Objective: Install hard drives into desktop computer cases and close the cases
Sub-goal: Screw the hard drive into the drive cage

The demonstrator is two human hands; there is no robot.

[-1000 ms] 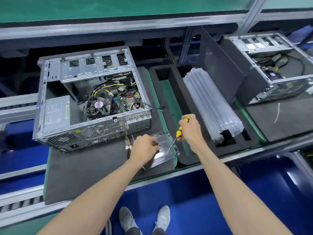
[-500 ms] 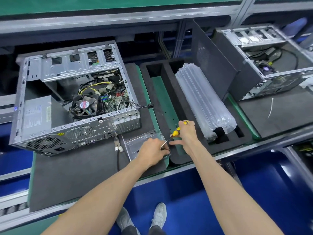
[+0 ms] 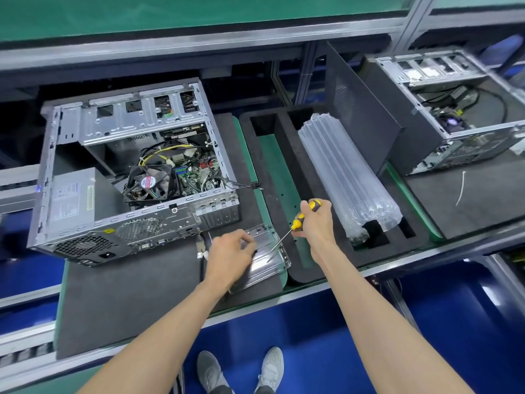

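Nearest, the left hand (image 3: 230, 255) lies on the drive bracket (image 3: 262, 258), fingers curled over its top, gripping it, most likely to pin it to the foam mat (image 3: 127, 291) so it cannot skid under the tool. The bracket, a shiny metal tray probably carrying the hard drive, sits at the mat's right front corner, just in front of the open case (image 3: 133, 177) and not yet inside it. A loose cable end (image 3: 201, 248) from the case rests just left of the hand.

The right hand (image 3: 316, 223) wraps its fingers closed round the yellow handle of the screwdriver (image 3: 295, 224); the shaft slants down-left so the tip meets the bracket's right side, where a fixing screw would sit, though the screw itself is too small to see. I judge the step to be screwing the drive into its bracket.

Beyond, a foam tray (image 3: 270, 155) holds an air-cushion pack (image 3: 346, 172), a side panel (image 3: 360, 115) leans upright, and a second case (image 3: 454, 109) waits open at far right.

Compared with half a second ago, the screwdriver is held steeper and its tip has moved out from under the left hand's fingers to the bracket's right side, and the left hand sits further left on the bracket, with more metal showing.
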